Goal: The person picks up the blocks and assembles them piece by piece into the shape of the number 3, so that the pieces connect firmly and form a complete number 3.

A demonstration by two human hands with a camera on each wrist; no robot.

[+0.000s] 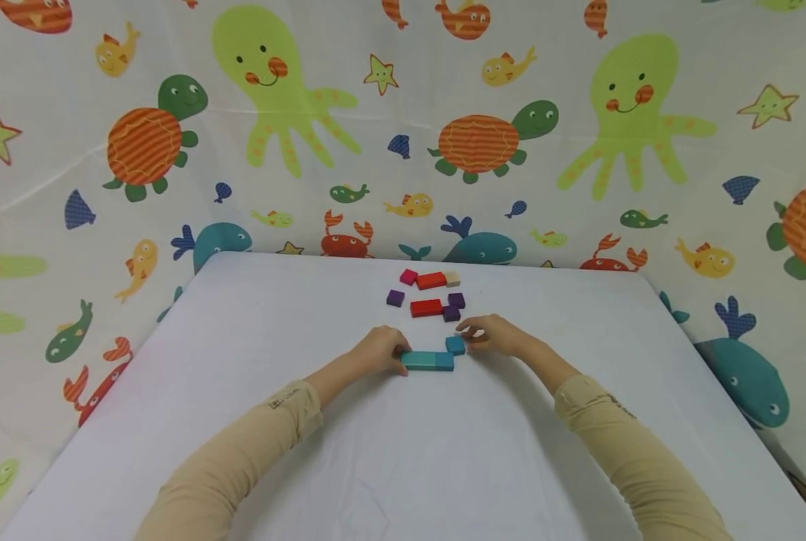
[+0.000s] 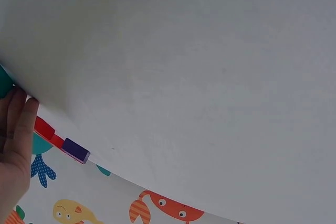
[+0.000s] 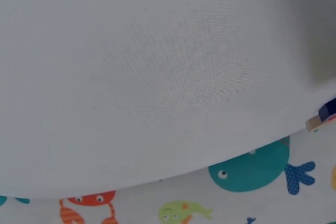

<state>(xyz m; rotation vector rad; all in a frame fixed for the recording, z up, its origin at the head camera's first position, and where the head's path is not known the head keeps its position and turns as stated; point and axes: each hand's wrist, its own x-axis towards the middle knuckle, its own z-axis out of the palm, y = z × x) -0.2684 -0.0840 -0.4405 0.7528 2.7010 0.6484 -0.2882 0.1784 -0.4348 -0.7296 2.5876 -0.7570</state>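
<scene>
So, sleeve print [image 1: 285,396]: dark lettering near the cuff, just behind each hand; too small to read.
Sleeves [image 1: 240,443]: tan fabric, soft creases, pulled back from both wrists.
Table [image 1: 430,451]: white, matte, faint fine texture; spreads under and around both hands.
Left hand [image 1: 378,350]: thumb and fingers clamped on one end of the teal bar.
Teal bar [image 1: 418,361]: long, smooth, flat-sided; lies flat, running from the left fingertips toward the right hand's side.
Blue end block [image 1: 445,361]: short, squarish, butted against the teal bar's other end; sits nearer the person than the right fingertips.
Right hand [image 1: 492,335]: fingers bent, at the loose blue block; can't tell if it's pinching or only touching.
Loose blue block [image 1: 455,345]: square-faced, smooth, right at the right thumb, just past the blue end block.
Past right fingertips: near purple block [image 1: 451,314], then far purple block [image 1: 457,300], both squarish; red bar [image 1: 426,308] on the side toward the left hand.
Past left hand: lone purple block [image 1: 395,298], squarish.
Farthest blocks from hands: pinkish-red block [image 1: 409,277], second red bar [image 1: 432,280], cream block [image 1: 453,279], in a rough row.
Backdrop [image 1: 416,90]: white fabric beyond both hands; cartoon octopuses, striped turtles, whales, crabs.
</scene>
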